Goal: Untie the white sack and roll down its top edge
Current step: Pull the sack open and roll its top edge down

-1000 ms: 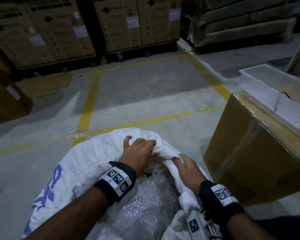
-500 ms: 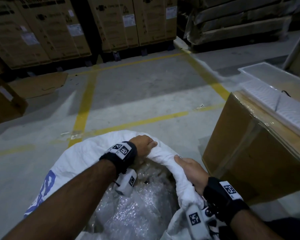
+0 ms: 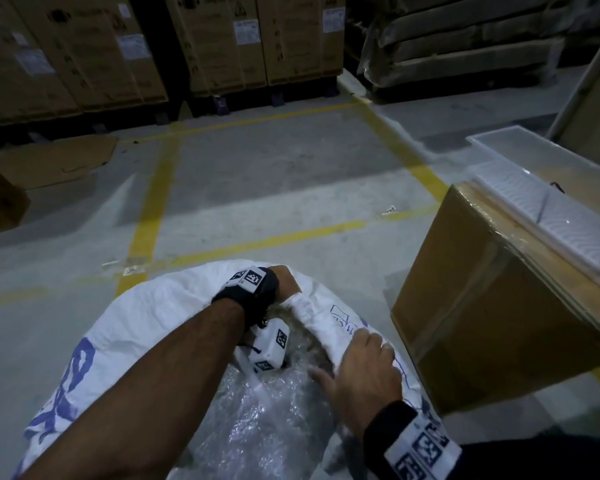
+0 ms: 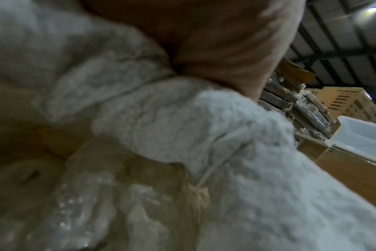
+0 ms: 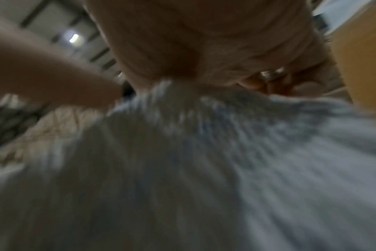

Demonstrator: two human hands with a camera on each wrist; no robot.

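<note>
Since the earlier frame our left hand (image 3: 286,282) is reaching further over the far rim, wrist turned, and our right hand (image 3: 364,372) is sliding outward along the near-right edge. We are standing over the white sack (image 3: 146,327) on the floor (image 3: 257,188), mouth already open, bubble wrap (image 3: 257,427) showing inside. We are rolling the rim (image 3: 326,320) outward; to do this well we judge both hands should be turning the cuff evenly, working round in short bites so it is not bunching. Right fingers (image 3: 378,344) are curling over the rolled edge, thumb inside, clamping it. Left hand is gripping the far rim, fingers hidden behind it. Beyond, to the right, a cardboard box (image 3: 482,306) is carrying a white tray (image 3: 551,216).
</note>
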